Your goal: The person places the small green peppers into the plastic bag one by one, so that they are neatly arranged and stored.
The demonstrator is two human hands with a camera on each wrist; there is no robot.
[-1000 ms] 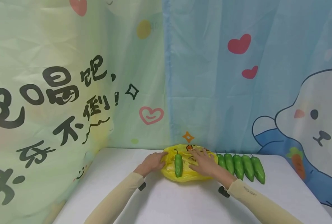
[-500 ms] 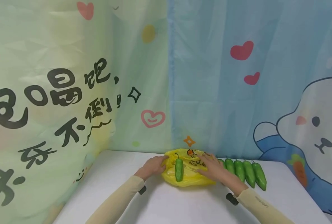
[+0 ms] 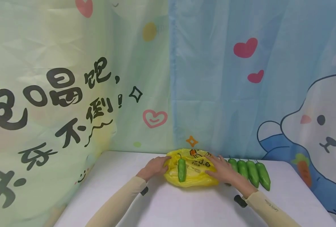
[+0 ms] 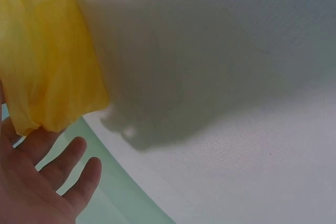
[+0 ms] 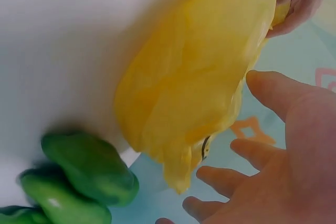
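A yellow plastic bag (image 3: 196,176) with printed lettering lies puffed up on the table in the head view. One green pepper (image 3: 182,170), stem pointing away, rests on top of it. At the bag's left end, my left hand (image 3: 155,167) pinches the edge; its two outer fingers (image 4: 84,184) extend free in the left wrist view. My right hand (image 3: 223,169) is at the bag's right end, fingers spread and fairly straight. In the right wrist view its thumb (image 5: 273,87) is right at the bag's side, the other fingers apart from the plastic.
Several green peppers (image 3: 253,173) lie in a row to the right, partly hidden behind my right hand and forearm. The white table (image 3: 173,208) meets a printed curtain (image 3: 199,78) at its back edge. A dark wrist camera (image 3: 240,201) hangs under the right wrist.
My right hand has slid right, from on top of the bag to its right end, uncovering more print and covering more of the pepper row. My left hand keeps its place at the bag's left end.
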